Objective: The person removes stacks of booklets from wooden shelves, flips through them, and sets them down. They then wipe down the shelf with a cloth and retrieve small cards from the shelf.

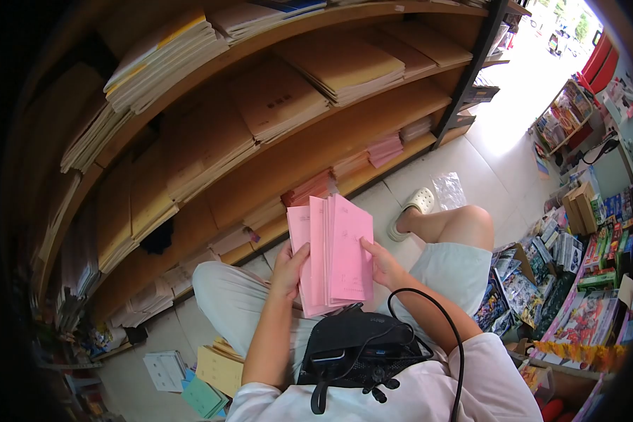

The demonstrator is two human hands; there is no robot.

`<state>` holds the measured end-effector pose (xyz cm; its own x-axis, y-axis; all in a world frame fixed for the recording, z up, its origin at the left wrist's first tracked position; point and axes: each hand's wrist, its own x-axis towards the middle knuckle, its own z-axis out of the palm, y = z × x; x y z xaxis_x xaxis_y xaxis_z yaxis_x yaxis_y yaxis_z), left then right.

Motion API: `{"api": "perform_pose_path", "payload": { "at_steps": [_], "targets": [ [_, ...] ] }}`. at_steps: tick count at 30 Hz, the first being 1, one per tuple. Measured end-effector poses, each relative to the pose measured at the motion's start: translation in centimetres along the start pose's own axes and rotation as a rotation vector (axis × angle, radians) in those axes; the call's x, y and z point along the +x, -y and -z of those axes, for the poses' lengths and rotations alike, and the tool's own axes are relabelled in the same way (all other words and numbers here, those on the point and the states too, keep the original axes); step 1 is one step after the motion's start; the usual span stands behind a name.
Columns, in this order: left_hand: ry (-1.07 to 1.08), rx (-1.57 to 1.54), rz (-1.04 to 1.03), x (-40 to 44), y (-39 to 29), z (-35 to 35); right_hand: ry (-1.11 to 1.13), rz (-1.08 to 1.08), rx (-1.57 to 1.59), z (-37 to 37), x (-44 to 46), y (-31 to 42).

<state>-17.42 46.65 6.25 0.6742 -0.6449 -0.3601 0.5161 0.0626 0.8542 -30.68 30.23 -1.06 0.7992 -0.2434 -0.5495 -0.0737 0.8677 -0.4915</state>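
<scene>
- Holding pink booklets [348,246] above the lap, closed around both side edges: left hand [289,271] on one, right hand [382,264] on the other.
- Fanned into overlapping groups, with printing on the front cover.
- Sitting on the tiled floor [468,158], just beside wooden shelves [401,105] stacked with paper goods.
- Lying near the left knee: yellow booklets [219,369], green booklets [204,396], white booklets [164,370].
- Resting against the front of the body: black bag [344,341].

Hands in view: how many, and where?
2. The left hand grips the left edge of the pink booklets; the right hand grips their right edge. Neither is missed, though some fingers are hidden behind the booklets.
</scene>
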Motion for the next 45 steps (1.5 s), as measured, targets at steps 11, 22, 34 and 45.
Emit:
{"api": "perform_pose_path", "payload": {
  "at_steps": [11, 22, 34, 45],
  "targets": [
    [0.005, -0.123, -0.039, -0.1, -0.3, -0.1, 0.068, 0.016, 0.122, 1.3, 0.5, 0.2],
    [0.039, -0.156, 0.003, 0.0, 0.1, 0.4, 0.082, -0.058, 0.169, 1.2, -0.3, 0.6],
    [0.040, -0.183, 0.071, -0.3, -0.7, 0.0, 0.162, -0.124, 0.322, -0.6, -2.6, 2.3],
    [-0.119, 0.127, -0.076, -0.1, 1.3, -1.3, 0.156, -0.040, 0.038, -1.1, -0.1, 0.1]
  ]
}}
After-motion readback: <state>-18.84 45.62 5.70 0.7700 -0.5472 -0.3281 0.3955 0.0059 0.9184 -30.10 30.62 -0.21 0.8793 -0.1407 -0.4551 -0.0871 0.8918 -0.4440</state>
